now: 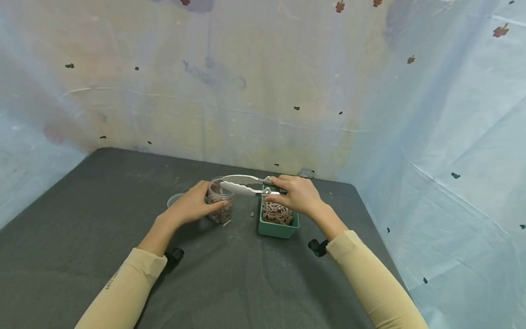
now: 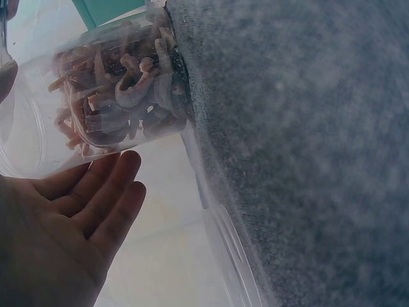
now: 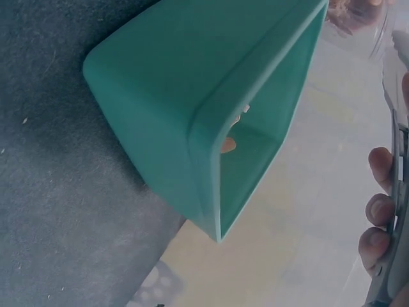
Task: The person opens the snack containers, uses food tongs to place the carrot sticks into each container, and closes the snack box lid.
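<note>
My left hand (image 1: 190, 206) holds a clear plastic jar (image 2: 102, 96) upright on the table, thumb on one side and fingers on the other. Brownish-pink strip-like pieces (image 2: 131, 83) fill the lower part of the jar. With my right hand (image 1: 297, 194) I grip a pair of tongs (image 1: 240, 188) with pale scalloped tips and dark handles. The tips lie over the jar's mouth, spread apart in the head view; whether they hold a piece I cannot tell. Under my right hand stands a green rectangular box (image 1: 276, 230) with a heap of similar strips (image 1: 277, 213) inside.
Behind my left hand lies a clear round lid (image 1: 174, 199). A small loose piece (image 1: 252, 214) lies on the dark table (image 1: 230, 283) between jar and box, another (image 1: 227, 223) by the jar's base. Pale plastic sheeting (image 1: 246, 91) hangs behind and to the right.
</note>
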### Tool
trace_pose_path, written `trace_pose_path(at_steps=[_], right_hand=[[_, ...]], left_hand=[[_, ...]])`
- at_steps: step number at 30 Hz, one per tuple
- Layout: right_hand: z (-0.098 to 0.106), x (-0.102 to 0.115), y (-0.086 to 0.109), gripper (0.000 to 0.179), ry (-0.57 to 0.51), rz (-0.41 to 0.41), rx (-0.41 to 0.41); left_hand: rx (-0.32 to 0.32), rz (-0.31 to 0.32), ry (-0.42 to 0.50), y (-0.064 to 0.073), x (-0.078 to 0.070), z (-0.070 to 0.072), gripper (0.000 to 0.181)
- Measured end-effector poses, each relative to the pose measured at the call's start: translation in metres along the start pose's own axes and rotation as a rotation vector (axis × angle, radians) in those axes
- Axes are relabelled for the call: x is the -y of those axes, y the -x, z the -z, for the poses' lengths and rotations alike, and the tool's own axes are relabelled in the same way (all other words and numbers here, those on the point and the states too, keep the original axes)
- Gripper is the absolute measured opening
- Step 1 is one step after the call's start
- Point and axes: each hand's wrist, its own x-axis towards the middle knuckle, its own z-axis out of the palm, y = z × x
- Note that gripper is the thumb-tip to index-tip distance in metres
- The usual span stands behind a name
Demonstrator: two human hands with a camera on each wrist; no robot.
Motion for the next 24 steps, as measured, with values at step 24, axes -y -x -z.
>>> trace_pose_path(at_steps=[24], right_hand=[[0.04,-0.052,0.06,0.073,0.109,-0.011,0.142]], left_hand=[[-0.009,0.007,0.0,-0.001,-0.001,-0.002,0.092]])
